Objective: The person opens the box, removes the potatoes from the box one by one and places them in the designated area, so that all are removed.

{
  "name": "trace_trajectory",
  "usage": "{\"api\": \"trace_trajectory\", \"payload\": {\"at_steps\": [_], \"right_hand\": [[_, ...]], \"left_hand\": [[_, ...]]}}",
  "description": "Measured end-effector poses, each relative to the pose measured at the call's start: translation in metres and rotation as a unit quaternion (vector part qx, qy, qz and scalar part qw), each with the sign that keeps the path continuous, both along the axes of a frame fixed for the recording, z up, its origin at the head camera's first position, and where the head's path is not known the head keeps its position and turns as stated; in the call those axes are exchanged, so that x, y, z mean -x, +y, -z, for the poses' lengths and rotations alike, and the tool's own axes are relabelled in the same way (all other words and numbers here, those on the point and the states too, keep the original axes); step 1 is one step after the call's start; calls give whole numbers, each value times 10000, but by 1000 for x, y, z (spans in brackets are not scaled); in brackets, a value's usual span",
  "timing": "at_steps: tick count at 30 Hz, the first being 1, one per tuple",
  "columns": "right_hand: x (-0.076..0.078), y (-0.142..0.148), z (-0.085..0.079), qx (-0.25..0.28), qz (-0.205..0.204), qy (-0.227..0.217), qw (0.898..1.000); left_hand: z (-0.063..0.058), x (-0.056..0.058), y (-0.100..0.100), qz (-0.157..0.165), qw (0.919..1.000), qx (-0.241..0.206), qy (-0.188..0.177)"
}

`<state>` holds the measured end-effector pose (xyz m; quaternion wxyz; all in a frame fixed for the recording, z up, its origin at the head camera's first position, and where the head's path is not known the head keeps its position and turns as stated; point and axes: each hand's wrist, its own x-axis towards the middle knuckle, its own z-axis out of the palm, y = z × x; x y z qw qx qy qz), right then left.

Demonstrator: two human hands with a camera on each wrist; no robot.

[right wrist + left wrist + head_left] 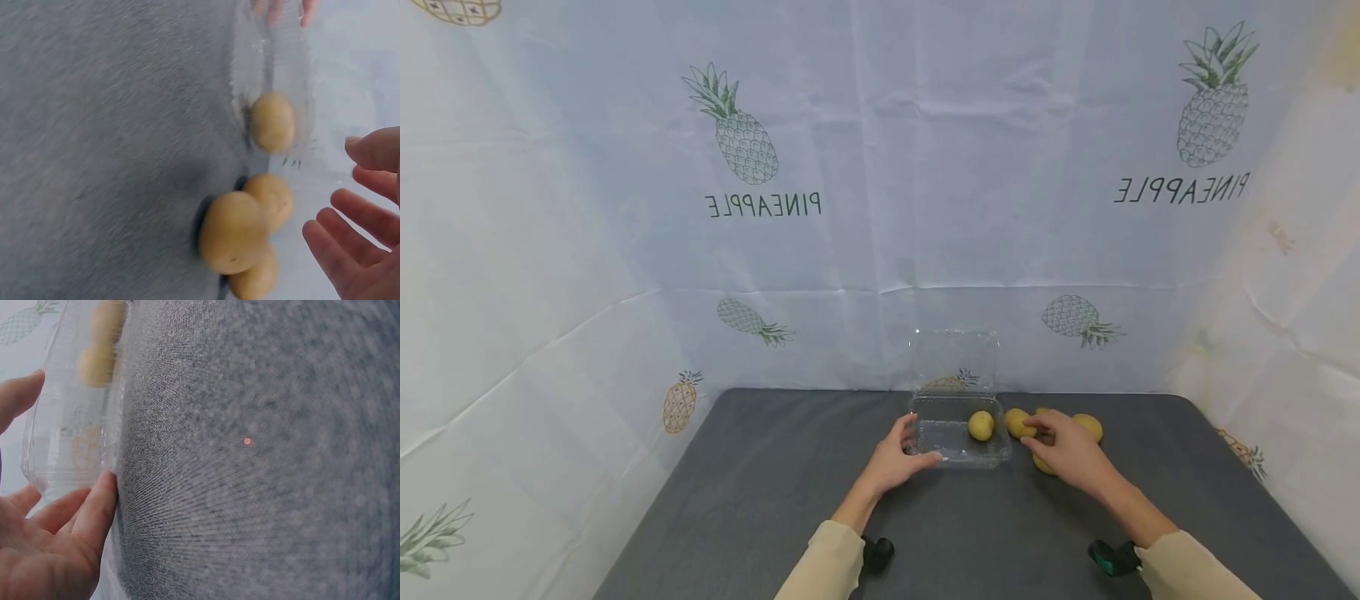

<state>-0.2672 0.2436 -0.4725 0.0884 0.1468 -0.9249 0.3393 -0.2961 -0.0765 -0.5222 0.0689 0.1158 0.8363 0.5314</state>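
Observation:
A clear plastic clamshell box point(958, 457) sits on the dark tabletop with its transparent lid point(955, 346) raised at the back. One yellow potato point(981, 426) lies inside, toward the right. My left hand point(893, 458) spreads around the box's left front corner, thumb along the front and fingers at the side; in the left wrist view its fingertips point(107, 481) touch or nearly touch the plastic wall. My right hand point(1070, 452) hovers above several loose potatoes point(234, 232) just right of the box. Its fingers are relaxed and apart, holding nothing in the right wrist view.
The dark grey table point(760, 492) ends at a white curtain point(880, 208) printed with pineapples, which also hangs along both sides. A loose potato point(1087, 427) lies beyond the right hand. Dark wrist devices point(877, 554) sit at both sleeve cuffs.

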Motion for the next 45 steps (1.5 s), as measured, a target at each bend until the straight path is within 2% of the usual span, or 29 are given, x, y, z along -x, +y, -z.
{"api": "trace_trajectory", "payload": {"at_steps": [9, 12, 17, 24, 31, 45], "right_hand": [[9, -17, -6, -263, 2, 320, 9991], [12, -20, -6, -281, -58, 301, 9991], [18, -24, -7, -284, -210, 171, 9992], [24, -32, -8, -519, -111, -4, 9986], [32, -40, -11, -771, -215, -338, 9962], [55, -51, -2, -1107, -514, -691, 9901]], "left_hand": [[-1, 0, 0, 2, 10000, 29, -17], [-1, 0, 0, 11, 10000, 14, -33], [-1, 0, -1, -21, 10000, 38, -87], [-2, -1, 0, -45, 10000, 33, -64], [-1, -1, 0, -9, 10000, -7, -11], [1, 0, 0, 14, 10000, -84, -30]]}}
